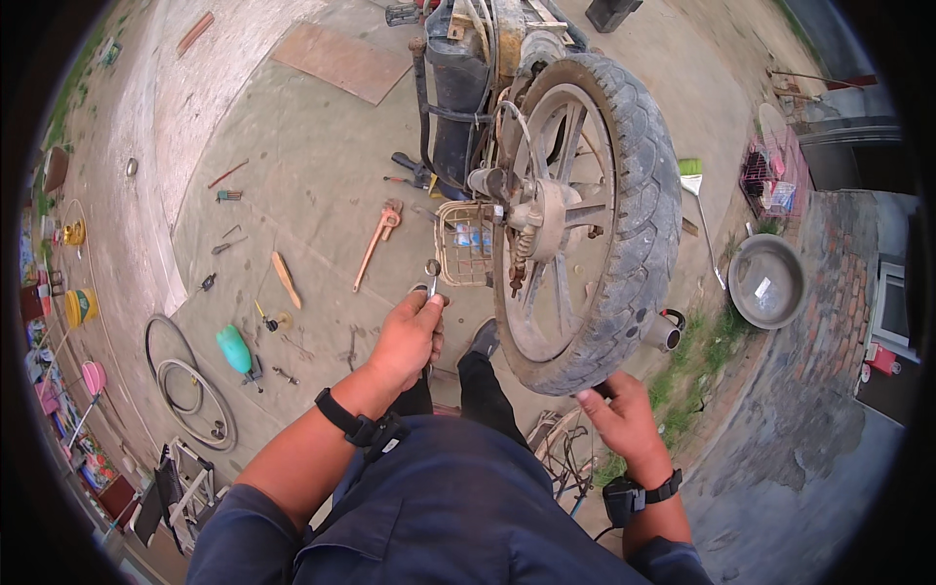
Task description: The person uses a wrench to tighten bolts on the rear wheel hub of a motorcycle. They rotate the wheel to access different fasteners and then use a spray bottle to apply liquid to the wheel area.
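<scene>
My left hand (409,333) grips a metal ring spanner (433,274), its ring end pointing away from me. The spanner is in the air, to the left of the wheel and apart from it. My right hand (625,420) is at the near lower edge of the worn tyre (647,219), thumb on the rubber and fingers partly hidden. The tyre sits on a spoked cast wheel (559,322) of a dirty motorcycle (457,88). At its centre are a hub drum (545,219), an axle end with a nut (499,213) and a rod with a coil spring (523,245).
A wire basket (442,256) stands left of the wheel. On the ground sheet lie a pipe wrench (377,245), a wooden stick (286,280), a green bottle (234,349) and loose tyres (194,402). To the right are a metal cup (661,334), a basin (768,311) and a broom (703,212).
</scene>
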A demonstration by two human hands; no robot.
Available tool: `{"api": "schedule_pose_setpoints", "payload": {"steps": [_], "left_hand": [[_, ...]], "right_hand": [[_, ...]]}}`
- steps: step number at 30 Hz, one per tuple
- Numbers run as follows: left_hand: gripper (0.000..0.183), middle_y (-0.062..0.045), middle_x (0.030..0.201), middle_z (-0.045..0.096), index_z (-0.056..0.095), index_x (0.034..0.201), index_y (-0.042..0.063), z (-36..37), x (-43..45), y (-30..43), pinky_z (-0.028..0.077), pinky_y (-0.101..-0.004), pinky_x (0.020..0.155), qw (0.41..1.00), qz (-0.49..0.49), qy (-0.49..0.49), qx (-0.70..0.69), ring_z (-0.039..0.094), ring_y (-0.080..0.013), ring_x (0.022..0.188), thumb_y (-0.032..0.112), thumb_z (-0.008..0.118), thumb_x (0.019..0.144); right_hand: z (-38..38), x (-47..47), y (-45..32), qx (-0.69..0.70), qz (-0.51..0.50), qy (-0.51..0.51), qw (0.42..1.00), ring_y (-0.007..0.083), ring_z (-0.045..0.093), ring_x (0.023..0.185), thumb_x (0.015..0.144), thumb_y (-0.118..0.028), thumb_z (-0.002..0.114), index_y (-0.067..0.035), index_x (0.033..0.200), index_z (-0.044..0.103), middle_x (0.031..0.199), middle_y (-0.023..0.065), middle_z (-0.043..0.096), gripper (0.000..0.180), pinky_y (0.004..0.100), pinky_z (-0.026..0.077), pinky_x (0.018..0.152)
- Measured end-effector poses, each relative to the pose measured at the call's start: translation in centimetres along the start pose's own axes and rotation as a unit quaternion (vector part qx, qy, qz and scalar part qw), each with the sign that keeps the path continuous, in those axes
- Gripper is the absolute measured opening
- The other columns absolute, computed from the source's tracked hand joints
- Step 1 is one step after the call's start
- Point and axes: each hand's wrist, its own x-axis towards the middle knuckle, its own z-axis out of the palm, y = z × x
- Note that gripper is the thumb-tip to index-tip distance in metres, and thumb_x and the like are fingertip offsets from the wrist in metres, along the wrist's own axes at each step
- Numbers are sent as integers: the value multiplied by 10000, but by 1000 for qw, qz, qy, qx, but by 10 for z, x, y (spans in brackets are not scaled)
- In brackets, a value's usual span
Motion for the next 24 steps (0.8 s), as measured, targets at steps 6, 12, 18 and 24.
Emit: {"api": "schedule_pose_setpoints", "payload": {"steps": [6, 12, 18, 24], "left_hand": [[390, 3, 720, 465, 554, 1201, -19, 24, -1, 33, 377, -264, 490, 996, 51, -64, -28, 416, -95, 544, 333, 420, 1099], [399, 11, 693, 458, 562, 1196, -22, 41, 1, 64, 352, -261, 465, 996, 36, -78, -12, 374, -88, 518, 327, 394, 1105], [390, 13, 642, 437, 565, 1177, -23, 46, 6, 80, 330, -272, 421, 997, 7, -77, 30, 345, -91, 470, 318, 390, 1104], [375, 15, 617, 418, 564, 1170, -21, 59, -2, 103, 320, -284, 401, 993, -23, -62, 94, 353, -104, 447, 306, 392, 1099]], "right_hand": [[-9, 21, -56, 74, -137, 217, 964, 313, 564, 1218, 852, -645, 702, 80, 1475, 380, 1383, 219, 514, 1009, 417, 476, 996], [12, 54, -81, 32, -162, 254, 953, 274, 555, 1277, 846, -557, 771, 41, 1572, 156, 1470, 204, 441, 1124, 417, 408, 1106], [18, 58, -78, 84, -161, 275, 944, 327, 492, 1299, 783, -482, 850, 105, 1536, 205, 1430, 260, 436, 1152, 428, 400, 1091], [25, 54, -75, 173, -143, 224, 948, 328, 562, 1213, 793, -427, 853, 81, 1552, 139, 1385, 245, 468, 1159, 432, 453, 1036]]}}
